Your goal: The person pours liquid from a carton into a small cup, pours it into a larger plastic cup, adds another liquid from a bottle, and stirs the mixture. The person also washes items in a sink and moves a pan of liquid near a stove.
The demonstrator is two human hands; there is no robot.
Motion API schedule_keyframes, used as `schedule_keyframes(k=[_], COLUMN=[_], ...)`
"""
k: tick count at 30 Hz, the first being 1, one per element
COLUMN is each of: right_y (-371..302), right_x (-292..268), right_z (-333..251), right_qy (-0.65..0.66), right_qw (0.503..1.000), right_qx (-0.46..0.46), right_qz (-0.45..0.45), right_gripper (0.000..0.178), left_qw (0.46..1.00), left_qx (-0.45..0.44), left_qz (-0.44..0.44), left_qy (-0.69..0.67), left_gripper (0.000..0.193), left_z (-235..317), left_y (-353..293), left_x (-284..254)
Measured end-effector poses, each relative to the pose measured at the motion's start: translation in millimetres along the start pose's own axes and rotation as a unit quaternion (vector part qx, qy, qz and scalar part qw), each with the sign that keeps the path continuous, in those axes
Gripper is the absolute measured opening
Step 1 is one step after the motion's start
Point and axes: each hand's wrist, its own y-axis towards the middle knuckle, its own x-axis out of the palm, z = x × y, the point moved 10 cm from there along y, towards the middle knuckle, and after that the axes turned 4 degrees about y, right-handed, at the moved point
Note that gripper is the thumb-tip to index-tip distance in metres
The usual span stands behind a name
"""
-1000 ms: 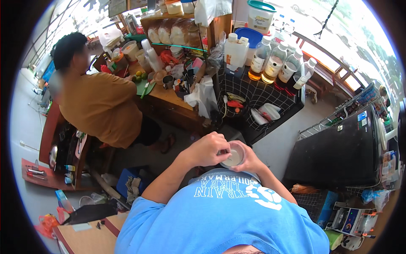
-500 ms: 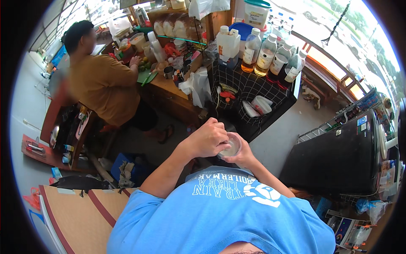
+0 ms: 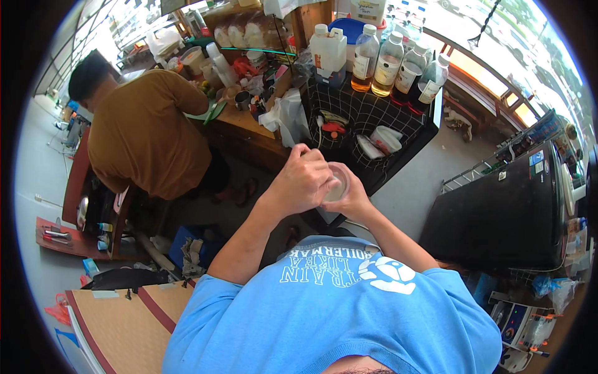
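Here's the right hand wrapped around a small cup with pale contents, held out beyond the blue shirt. The left hand is up at the cup's left rim, fingers curled together; whether they pinch anything, I can't tell. Far left, a co-worker in brown stands by the bench; far right, bottles line up.

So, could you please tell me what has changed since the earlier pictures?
The left hand, right hand and cup have moved farther from the blue shirt; the co-worker has leaned leftward. The right hand still holds the cup, the left hand at its rim.
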Motion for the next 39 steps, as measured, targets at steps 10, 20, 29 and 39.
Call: schedule_keyframes(k=[10,20,29,39], right_y=[49,98,129,140], right_x=[36,92,126,134], right_z=[-6,3,-1,6], right_qy=[-0.040,-0.039,-0.076,-0.043], right_qw=[0.998,0.997,0.992,0.987], right_qx=[-0.031,-0.010,-0.013,-0.018], right_qz=[0.038,0.061,0.103,0.155], right_gripper=[0.083,0.087,0.086,0.086], left_qw=[0.999,0.999,0.999,0.999], left_qx=[0.017,-0.019,-0.015,0.049], left_qz=[0.011,0.018,0.013,-0.015], left_qy=[0.030,0.033,0.036,0.011], left_gripper=[0.015,0.016,0.019,0.020], left_z=[-47,-114,-161,-177], left_y=[-5,-40,-57,-54], left_x=[-32,-71,-98,-98])
